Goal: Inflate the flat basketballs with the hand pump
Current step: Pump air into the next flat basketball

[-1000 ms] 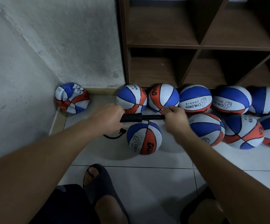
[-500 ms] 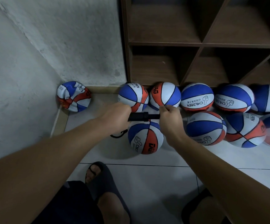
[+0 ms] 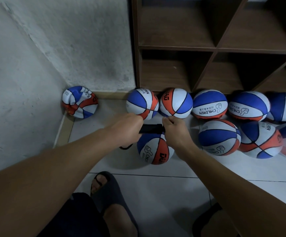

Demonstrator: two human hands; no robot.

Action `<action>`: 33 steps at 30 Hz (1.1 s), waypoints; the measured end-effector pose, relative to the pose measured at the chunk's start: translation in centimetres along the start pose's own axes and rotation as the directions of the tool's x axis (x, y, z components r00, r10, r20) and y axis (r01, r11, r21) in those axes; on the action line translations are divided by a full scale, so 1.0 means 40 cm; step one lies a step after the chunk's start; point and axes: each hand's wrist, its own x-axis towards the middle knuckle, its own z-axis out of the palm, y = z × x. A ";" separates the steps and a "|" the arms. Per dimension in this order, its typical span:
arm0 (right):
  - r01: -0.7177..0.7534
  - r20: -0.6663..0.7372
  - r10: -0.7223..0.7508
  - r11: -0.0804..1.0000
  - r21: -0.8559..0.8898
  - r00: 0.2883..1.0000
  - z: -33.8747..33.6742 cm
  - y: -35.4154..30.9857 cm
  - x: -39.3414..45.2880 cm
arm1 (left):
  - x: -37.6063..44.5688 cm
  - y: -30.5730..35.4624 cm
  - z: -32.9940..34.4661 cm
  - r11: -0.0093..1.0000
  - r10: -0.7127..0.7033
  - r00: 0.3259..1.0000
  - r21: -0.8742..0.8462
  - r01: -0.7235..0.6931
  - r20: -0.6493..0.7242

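Note:
A black hand pump (image 3: 151,128) lies level just above a blue, white and orange basketball (image 3: 155,148) on the tiled floor. My left hand (image 3: 125,130) grips the pump's left end. My right hand (image 3: 174,130) grips its right end, so only a short piece of the barrel shows between them. A black hose (image 3: 126,147) loops out below my left hand; where it ends is hidden. A crumpled, flat basketball (image 3: 79,102) sits in the wall corner at the left.
Several round basketballs (image 3: 210,105) lie in two rows before a brown wooden shelf unit (image 3: 214,48) with bare compartments. Rough white walls close the left side. My feet in dark slippers (image 3: 112,194) stand on the pale tiles (image 3: 164,194) below.
My right hand has slid left along the pump toward my left hand, pushing the handle in. Much less of the black barrel shows between the hands than a second ago.

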 end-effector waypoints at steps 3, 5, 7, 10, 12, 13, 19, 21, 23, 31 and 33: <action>-0.060 -0.022 0.060 0.998 -0.021 0.998 -0.048 0.004 0.025 | 0.000 -0.034 -0.019 0.999 -0.024 0.998 -0.026 0.025 0.054; -0.112 -0.097 0.114 0.993 0.026 0.989 -0.108 0.013 0.051 | -0.002 -0.072 -0.030 0.998 -0.063 0.996 0.001 0.064 0.068; -0.132 -0.089 0.136 0.990 0.047 0.987 -0.156 0.019 0.069 | -0.005 -0.096 -0.034 0.997 -0.078 0.994 0.011 0.077 0.081; -0.142 -0.077 0.146 0.988 0.051 0.986 -0.166 0.023 0.070 | -0.009 -0.083 -0.036 0.998 -0.059 0.987 -0.018 0.063 0.147; -0.145 -0.079 0.151 0.987 0.072 0.985 -0.140 0.018 0.053 | -0.006 -0.061 -0.036 0.998 -0.050 0.989 -0.040 0.056 0.136; -0.141 -0.077 0.147 0.987 0.073 0.986 -0.123 0.018 0.043 | -0.005 -0.050 -0.036 0.998 -0.049 0.992 -0.034 0.053 0.119; -0.120 -0.068 0.122 0.992 0.041 0.990 -0.033 0.019 0.004 | -0.002 -0.015 -0.021 0.998 -0.007 0.999 0.067 0.003 0.048; -0.132 -0.046 0.133 0.991 0.025 0.990 -0.014 0.022 0.000 | -0.006 -0.014 -0.009 0.998 -0.017 0.999 0.060 0.015 0.047; -0.160 -0.037 0.163 0.985 0.061 0.986 0.003 0.023 -0.010 | -0.010 -0.004 0.001 0.998 -0.019 0.997 0.056 0.015 0.071; -0.134 -0.016 0.134 0.990 0.040 0.991 0.019 0.022 -0.015 | -0.017 0.009 0.020 0.999 -0.011 0.999 0.053 0.009 0.041; -0.108 -0.003 0.108 0.994 0.018 0.994 0.009 0.010 -0.004 | -0.009 0.006 0.014 1.000 -0.004 1.000 0.017 0.004 0.026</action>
